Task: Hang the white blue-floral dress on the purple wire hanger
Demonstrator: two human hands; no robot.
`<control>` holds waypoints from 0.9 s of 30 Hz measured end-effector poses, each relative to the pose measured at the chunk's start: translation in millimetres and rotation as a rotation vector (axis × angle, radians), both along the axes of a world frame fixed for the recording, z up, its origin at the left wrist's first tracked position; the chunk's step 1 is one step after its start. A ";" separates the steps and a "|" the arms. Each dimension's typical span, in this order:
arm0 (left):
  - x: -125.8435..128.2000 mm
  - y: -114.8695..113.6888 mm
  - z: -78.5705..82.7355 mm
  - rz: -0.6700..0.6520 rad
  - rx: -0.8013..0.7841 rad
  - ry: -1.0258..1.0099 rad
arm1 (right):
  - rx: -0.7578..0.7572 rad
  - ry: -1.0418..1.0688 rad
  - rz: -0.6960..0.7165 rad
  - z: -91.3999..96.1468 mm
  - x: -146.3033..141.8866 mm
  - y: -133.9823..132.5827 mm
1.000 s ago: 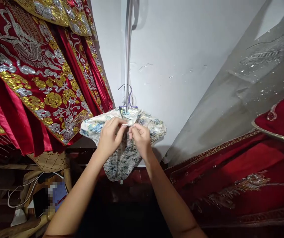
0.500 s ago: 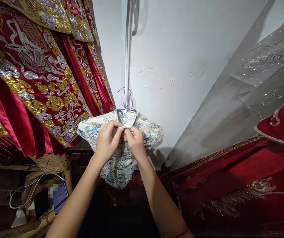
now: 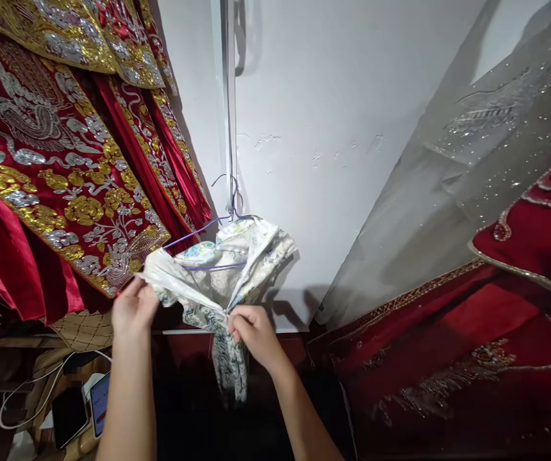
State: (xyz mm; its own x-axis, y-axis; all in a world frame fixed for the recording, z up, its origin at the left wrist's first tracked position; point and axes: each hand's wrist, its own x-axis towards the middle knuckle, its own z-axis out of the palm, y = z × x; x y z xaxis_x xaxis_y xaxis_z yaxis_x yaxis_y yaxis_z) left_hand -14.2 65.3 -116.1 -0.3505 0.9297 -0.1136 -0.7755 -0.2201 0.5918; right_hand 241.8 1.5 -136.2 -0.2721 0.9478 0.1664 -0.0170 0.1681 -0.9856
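A white floral shirt (image 3: 198, 314) with blue and green print hangs partly on a thin purple hanger (image 3: 193, 233), its front spread apart. The hanger's left arm shows bare above the cloth, and its hook hangs at a vertical metal pole (image 3: 230, 115). My left hand (image 3: 134, 304) pinches the shirt's white edge at the left, pulled off the hanger's shoulder. Lower down near the middle, my right hand (image 3: 251, 330) is closed on the shirt's front edge. The lower part of the shirt dangles below in a narrow bunch.
Red garments with gold and silver embroidery (image 3: 88, 186) hang at the left. Sheer glittering fabric (image 3: 424, 173) and a red beaded garment (image 3: 448, 346) are at the right. Two phones, one a black phone (image 3: 70, 416), and a white cable (image 3: 25, 426) lie on a wooden stool at lower left.
My left hand has moved left and down from the collar, drawing the shirt's left side open and off the hanger. My right hand has gone lower, still gripping the front edge.
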 end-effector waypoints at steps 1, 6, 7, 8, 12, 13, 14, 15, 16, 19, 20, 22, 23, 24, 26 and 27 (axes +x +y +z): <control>4.6 -1.8 -17.7 -0.022 -0.068 -0.053 | -0.015 -0.012 0.022 -0.7 -0.2 -3.9; 57.0 -21.0 -89.2 -0.071 -0.257 0.134 | -0.082 0.005 -0.034 -22.6 18.7 -10.2; 66.0 -24.7 -94.5 -0.094 -0.260 0.160 | -0.092 -0.008 -0.053 -29.2 26.7 -10.5; 73.4 -28.0 -96.0 -0.108 -0.255 0.175 | -0.110 -0.042 -0.055 -35.5 35.7 -10.9; 98.3 -41.1 -70.8 -0.228 -0.085 0.284 | -0.236 -0.273 0.092 -51.9 70.3 -11.9; 106.6 -45.9 -60.5 -0.300 -0.011 0.337 | -0.239 -0.299 0.089 -52.7 75.7 -11.1; 116.5 -51.6 -50.0 -0.384 0.063 0.405 | -0.223 -0.293 0.045 -52.2 78.7 -9.7; 127.6 -58.1 -39.9 -0.471 0.128 0.488 | -0.201 -0.255 -0.031 -50.7 79.1 -7.8; 139.0 -65.1 -30.5 -0.543 0.178 0.580 | -0.190 -0.182 -0.117 -48.5 76.8 -5.7; 165.1 -83.0 -7.1 -0.599 0.312 0.887 | -0.271 0.192 -0.244 -40.5 57.3 -0.9; 168.2 -86.1 -0.9 -0.582 0.358 0.986 | -0.311 0.330 -0.229 -38.0 48.6 -0.8; 163.6 -86.6 8.4 -0.540 0.438 1.147 | -0.376 0.526 -0.127 -33.2 32.8 -3.1; 156.8 -84.6 10.9 -0.531 0.459 1.200 | -0.406 0.562 -0.041 -30.5 27.1 -4.9; 147.8 -81.7 11.5 -0.536 0.464 1.231 | -0.440 0.552 0.059 -27.1 23.5 -6.6; 126.7 -76.0 5.8 -0.607 0.445 1.256 | -0.496 0.406 0.265 -17.3 23.6 -7.3; 116.1 -74.3 -0.4 -0.666 0.420 1.273 | -0.500 0.281 0.376 -10.5 26.9 -5.3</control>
State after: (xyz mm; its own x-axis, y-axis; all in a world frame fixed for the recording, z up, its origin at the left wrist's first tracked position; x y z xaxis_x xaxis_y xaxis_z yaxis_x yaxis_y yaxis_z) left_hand 101.9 -9.0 -116.6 0.4831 0.8411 0.2431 0.1735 -0.3641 0.9151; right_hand 268.7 -3.8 -146.7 -0.6083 0.7785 -0.1544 -0.2518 -0.3738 -0.8927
